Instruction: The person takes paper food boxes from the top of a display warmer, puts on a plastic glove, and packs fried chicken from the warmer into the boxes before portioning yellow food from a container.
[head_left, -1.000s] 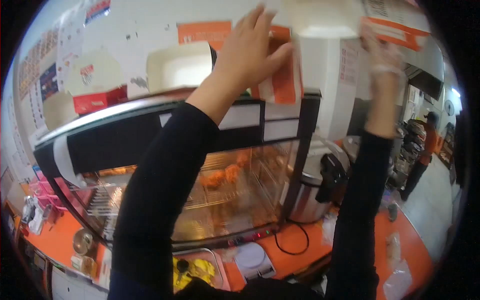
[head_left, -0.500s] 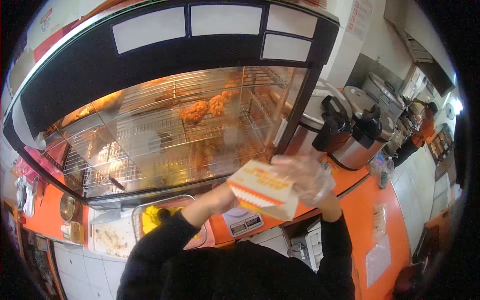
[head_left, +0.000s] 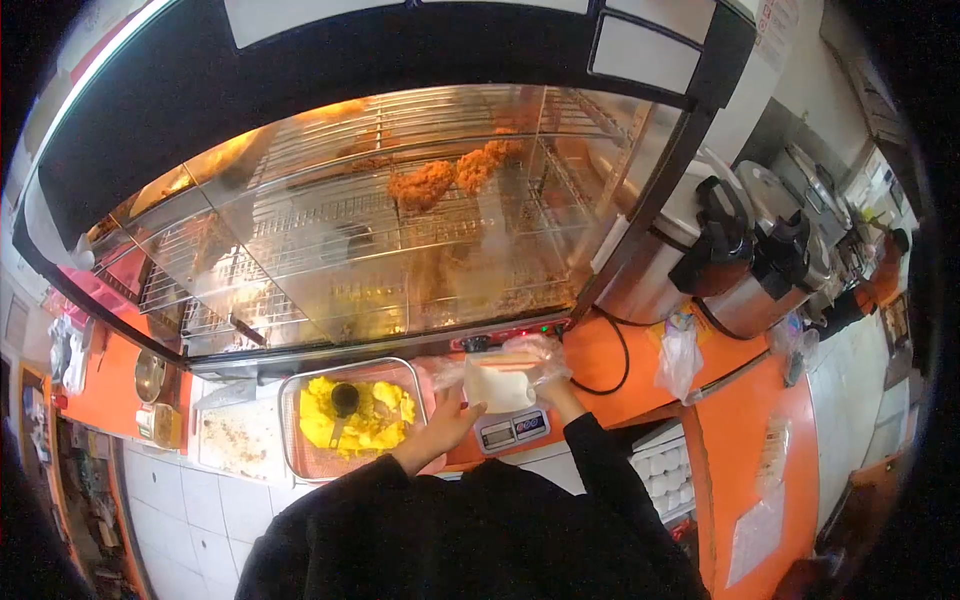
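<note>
A white cardboard food box (head_left: 500, 388) is held low in front of me, its pale inside facing up. My left hand (head_left: 448, 425) is bare and closed on its near left side. On the far right side, my right hand (head_left: 540, 362), in a clear plastic glove, grips the same box; its fingertips are partly hidden. Under and just in front of the box sits a digital kitchen scale (head_left: 512, 430). Left of my left hand, a rimmed tray (head_left: 288, 425) holds yellow food (head_left: 385, 418) with a black scoop (head_left: 344, 399) in it.
A heated glass display case (head_left: 330, 250) with pieces of fried chicken (head_left: 422, 186) on its racks stands ahead. Large metal cookers (head_left: 655, 265) line the right. A knife (head_left: 225, 394) lies by a white board (head_left: 240, 440). Another person (head_left: 885, 270) stands far right.
The box has come down and nearer the scale, turning from its printed side to its pale inside. Both hands moved with it, and my view shifted.
</note>
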